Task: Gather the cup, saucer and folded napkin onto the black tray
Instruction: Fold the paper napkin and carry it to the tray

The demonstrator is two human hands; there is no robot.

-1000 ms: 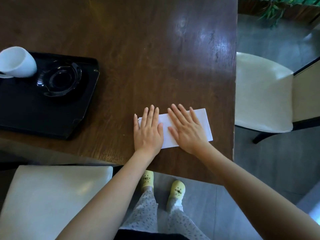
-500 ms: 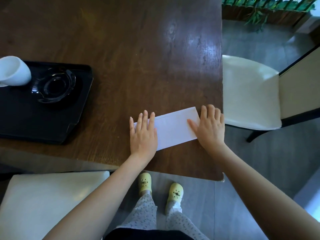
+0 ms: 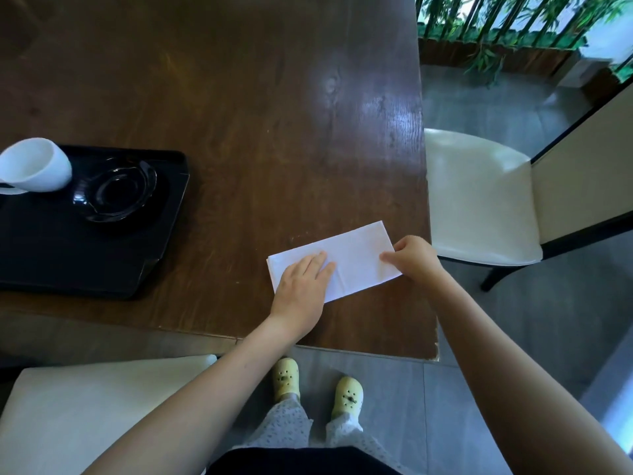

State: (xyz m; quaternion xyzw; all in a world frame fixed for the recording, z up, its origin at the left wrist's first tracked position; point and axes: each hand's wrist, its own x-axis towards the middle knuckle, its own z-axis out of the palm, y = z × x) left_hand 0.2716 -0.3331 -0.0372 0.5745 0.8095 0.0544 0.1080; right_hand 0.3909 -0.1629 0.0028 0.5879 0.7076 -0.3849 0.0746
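You stand at the near edge of a dark wooden table [image 3: 239,97], its varnish catching window glare toward the right edge, with grey floor tiles beyond and a planter of bamboo [image 3: 513,25] against the far wall. A cream-seated chair [image 3: 479,200] waits off the table's right edge, and another cream chair [image 3: 85,413] sits tucked at the near left. The black tray [image 3: 51,248] lies at the table's left edge; on it, the white cup [image 3: 34,169] stands near the far left corner of the tray, and the dark glass saucer [image 3: 118,193] rests just beside the cup toward the tray's right side. The folded white napkin [image 3: 356,255] lies flat on the bare wood near the table's near right corner, well apart from the tray and angled so its right end points away from you. Your left hand [image 3: 301,289] presses palm-down on the napkin's left half, fingers extended and together. Your right hand [image 3: 416,257] is curled at the napkin's right end, thumb and fingers pinching its edge right at the table's right edge. Both arms are bare, reaching forward from below.
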